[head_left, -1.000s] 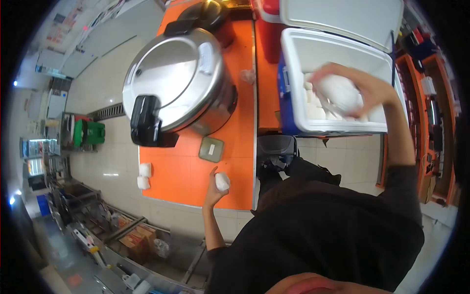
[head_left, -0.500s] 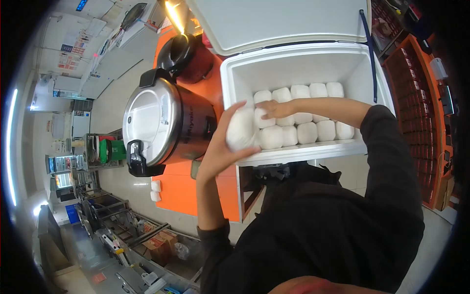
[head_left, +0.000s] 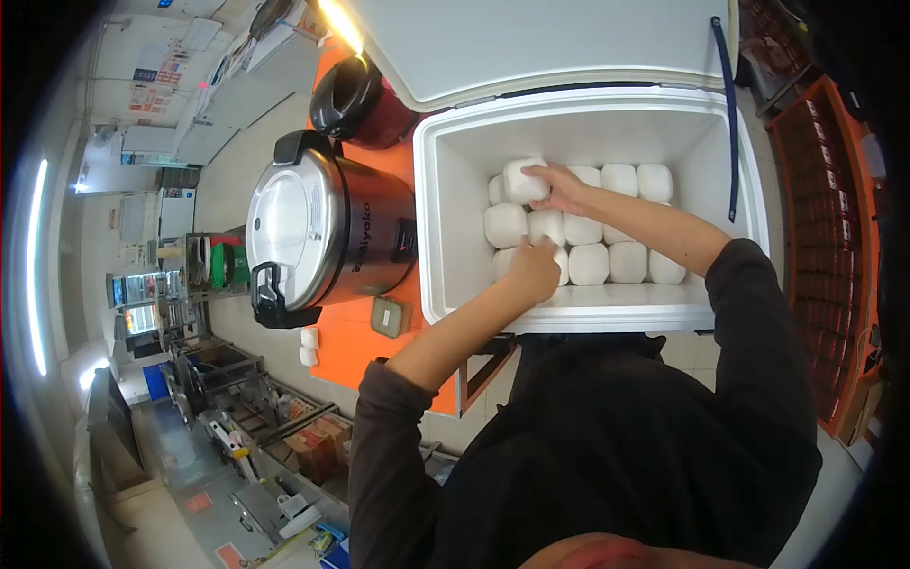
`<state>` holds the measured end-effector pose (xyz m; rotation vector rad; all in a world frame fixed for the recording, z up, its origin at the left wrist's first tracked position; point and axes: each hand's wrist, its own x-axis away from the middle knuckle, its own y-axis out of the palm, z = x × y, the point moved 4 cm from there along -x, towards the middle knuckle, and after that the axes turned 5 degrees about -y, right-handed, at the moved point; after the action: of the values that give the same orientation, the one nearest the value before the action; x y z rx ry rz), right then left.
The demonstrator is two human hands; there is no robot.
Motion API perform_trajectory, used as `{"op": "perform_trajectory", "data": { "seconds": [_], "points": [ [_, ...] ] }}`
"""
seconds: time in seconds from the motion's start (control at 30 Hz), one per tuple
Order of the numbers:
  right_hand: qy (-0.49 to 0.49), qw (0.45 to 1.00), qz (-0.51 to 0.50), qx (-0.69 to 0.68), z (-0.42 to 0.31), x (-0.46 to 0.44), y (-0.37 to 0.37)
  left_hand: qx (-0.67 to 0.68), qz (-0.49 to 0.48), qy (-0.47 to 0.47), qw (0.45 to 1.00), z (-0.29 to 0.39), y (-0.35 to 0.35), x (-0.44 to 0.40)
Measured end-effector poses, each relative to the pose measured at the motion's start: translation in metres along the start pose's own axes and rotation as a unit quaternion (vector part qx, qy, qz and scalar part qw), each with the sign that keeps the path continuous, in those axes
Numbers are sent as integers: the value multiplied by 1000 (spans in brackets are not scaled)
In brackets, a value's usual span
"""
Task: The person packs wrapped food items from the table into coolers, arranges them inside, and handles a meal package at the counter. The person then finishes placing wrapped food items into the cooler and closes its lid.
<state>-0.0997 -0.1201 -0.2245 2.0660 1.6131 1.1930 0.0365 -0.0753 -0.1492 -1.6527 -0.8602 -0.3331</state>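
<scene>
My right hand [head_left: 561, 187] reaches into a white cooler box [head_left: 431, 209] and grips a rounded white packet [head_left: 522, 180] by its right side. That packet sits above the others, near the back left of the box. Rows of similar white packets [head_left: 588, 265] lie closely packed in the box. My left hand [head_left: 536, 272] is over the front rows, fingers bent and partly apart, with nothing visible in them. Just ahead of it to the left lies another packet [head_left: 505, 226]. The packets directly under my left hand are partly hidden.
The cooler's lid [head_left: 559, 47] stands raised at the back, with a dark strap [head_left: 730, 123] at its right. A large steel rice cooker [head_left: 332, 228] and a small container [head_left: 387, 317] stand left on the orange table [head_left: 351, 356]. An orange rack [head_left: 815, 247] is at the right.
My left hand has let go of the large white packet at the box's left edge and moved right, over the front rows. My right hand has shifted back and lifted a packet.
</scene>
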Motion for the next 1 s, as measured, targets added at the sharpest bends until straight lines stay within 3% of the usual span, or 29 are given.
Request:
{"op": "perform_trajectory", "data": {
  "seconds": [0.07,0.1,0.17,0.2,0.27,0.3,0.37,0.43,0.47,0.5,0.53,0.57,0.6,0.63,0.67,0.7,0.73,0.77,0.8,0.87,0.93,0.97,1.0],
  "points": [
    [-41,997,40,54,8,-13,7,41,-31,247,968,12,26,-9],
    [-35,997,37,55,14,-21,11,46,-33,243,968,12,29,-9],
    [59,974,92,197,21,-39,14,-15,-115,150,982,6,39,-13],
    [60,974,88,202,25,-44,25,-10,-114,145,983,7,34,-11],
    [51,963,193,181,30,-50,38,-61,-164,99,980,9,22,-5],
    [-4,922,240,304,52,-86,18,-56,-163,95,981,8,18,-6],
    [-58,749,370,547,95,-153,-20,58,-204,69,975,3,18,-10],
    [-66,657,254,707,111,-192,-88,115,-148,87,978,-1,30,-11],
    [-13,603,102,791,92,-170,-54,166,-95,102,976,-9,35,-7],
    [7,545,-57,837,73,-143,-19,219,30,141,965,-21,16,19],
    [-5,741,-8,672,71,-134,-31,260,158,166,938,-37,-11,62],
    [-33,886,39,461,71,-127,-47,380,331,214,837,-63,-31,115],
    [13,939,68,336,44,-84,-35,471,435,233,731,-91,-44,170],
    [53,971,112,206,12,-34,-14,579,451,173,656,-115,-9,206],
    [82,972,28,218,-20,9,17,674,465,119,561,-136,36,238],
    [118,984,11,135,-38,33,21,709,522,36,473,-158,86,264],
    [118,983,16,143,-58,63,47,730,569,-39,376,-178,143,288],
    [74,987,26,142,-73,94,73,662,553,-208,463,-204,196,309],
    [46,989,-69,123,-85,109,78,588,529,-318,523,-230,268,318],
    [-74,982,-14,174,-96,141,96,524,465,-465,541,-281,403,335],
    [-142,965,117,186,-86,162,127,416,385,-581,584,-332,515,344],
    [-148,963,127,185,-63,171,175,422,389,-586,573,-351,542,353],
    [-127,987,0,99,-42,168,189,432,262,-629,591,-372,573,353]
  ]
}}
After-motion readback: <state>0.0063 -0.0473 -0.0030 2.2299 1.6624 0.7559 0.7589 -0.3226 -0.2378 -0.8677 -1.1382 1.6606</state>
